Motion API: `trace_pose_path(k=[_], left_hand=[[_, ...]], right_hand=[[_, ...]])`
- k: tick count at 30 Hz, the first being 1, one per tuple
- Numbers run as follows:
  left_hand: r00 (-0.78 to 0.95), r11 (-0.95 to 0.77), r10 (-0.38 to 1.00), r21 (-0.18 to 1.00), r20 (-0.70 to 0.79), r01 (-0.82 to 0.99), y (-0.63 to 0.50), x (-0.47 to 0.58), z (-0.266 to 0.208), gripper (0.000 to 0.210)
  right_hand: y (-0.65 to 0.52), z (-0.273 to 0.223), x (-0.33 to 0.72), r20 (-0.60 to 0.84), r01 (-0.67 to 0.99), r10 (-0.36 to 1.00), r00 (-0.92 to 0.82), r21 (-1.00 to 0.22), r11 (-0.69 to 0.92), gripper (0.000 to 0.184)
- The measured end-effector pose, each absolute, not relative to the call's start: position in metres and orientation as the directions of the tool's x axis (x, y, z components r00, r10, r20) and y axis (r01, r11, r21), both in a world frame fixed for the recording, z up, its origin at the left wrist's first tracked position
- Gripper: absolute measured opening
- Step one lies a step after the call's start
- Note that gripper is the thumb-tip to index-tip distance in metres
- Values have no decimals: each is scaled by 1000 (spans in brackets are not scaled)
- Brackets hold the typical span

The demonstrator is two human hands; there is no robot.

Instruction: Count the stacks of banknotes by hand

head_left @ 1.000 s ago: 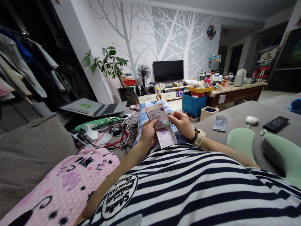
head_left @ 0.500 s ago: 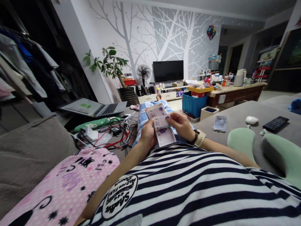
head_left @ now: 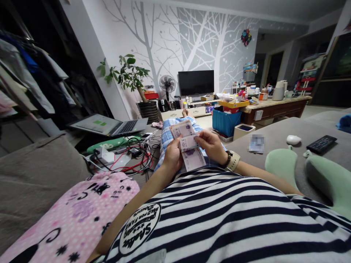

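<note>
Banknotes are spread above blue checked trousers in the head view: the left hand is closed on their left edges, thumb on top; the right hand pinches one's right end between thumb and fingers.

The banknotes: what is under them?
Blue checked cloth shows past the far edge of the banknotes. Part of the left hand goes behind them. Anything else directly underneath is covered, so I cannot tell.
</note>
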State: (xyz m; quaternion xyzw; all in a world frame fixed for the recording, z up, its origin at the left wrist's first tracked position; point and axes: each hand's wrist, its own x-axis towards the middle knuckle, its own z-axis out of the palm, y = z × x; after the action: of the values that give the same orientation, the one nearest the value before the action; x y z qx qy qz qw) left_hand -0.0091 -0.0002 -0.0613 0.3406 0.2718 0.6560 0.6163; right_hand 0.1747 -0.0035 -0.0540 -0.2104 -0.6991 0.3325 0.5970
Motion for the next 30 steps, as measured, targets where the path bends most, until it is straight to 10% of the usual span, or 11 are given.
trace_pose_path(k=[30], left_hand=[[-11,-109,990,704,142,-702,6,-11,-65,48]], right_hand=[[17,-61,176,680,-50,728,-91,-733,679,78]])
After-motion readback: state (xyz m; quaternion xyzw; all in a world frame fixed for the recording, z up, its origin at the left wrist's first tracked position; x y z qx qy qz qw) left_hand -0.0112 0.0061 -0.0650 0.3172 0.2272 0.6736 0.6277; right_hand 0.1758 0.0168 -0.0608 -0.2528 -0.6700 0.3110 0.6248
